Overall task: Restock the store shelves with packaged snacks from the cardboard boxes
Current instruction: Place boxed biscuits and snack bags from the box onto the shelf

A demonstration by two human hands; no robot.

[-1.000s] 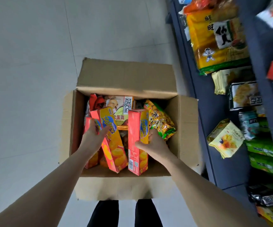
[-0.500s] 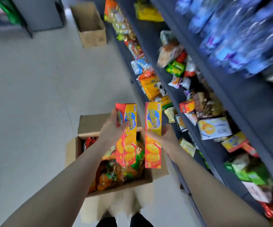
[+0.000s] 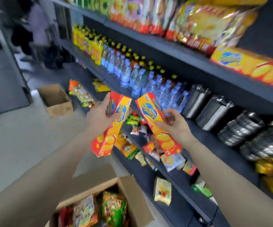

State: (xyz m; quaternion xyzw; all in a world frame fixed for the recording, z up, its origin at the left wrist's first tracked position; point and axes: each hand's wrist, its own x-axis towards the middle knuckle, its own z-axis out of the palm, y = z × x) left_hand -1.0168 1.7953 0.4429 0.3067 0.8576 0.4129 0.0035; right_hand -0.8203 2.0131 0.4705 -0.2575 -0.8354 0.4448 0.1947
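Raising two biscuit boxes: left box (image 3: 110,125) gripped by left hand (image 3: 99,117), right box (image 3: 158,123) by right hand (image 3: 175,124), held apart for separate shelving.

Beyond the hands, a row of water bottles (image 3: 142,79) with blue caps stands beside yellow-capped drink bottles (image 3: 98,46). To the right of the hands sit stacks of black containers (image 3: 217,112). Far left, a grey cabinet (image 3: 3,79) stands on the pale floor (image 3: 18,136).
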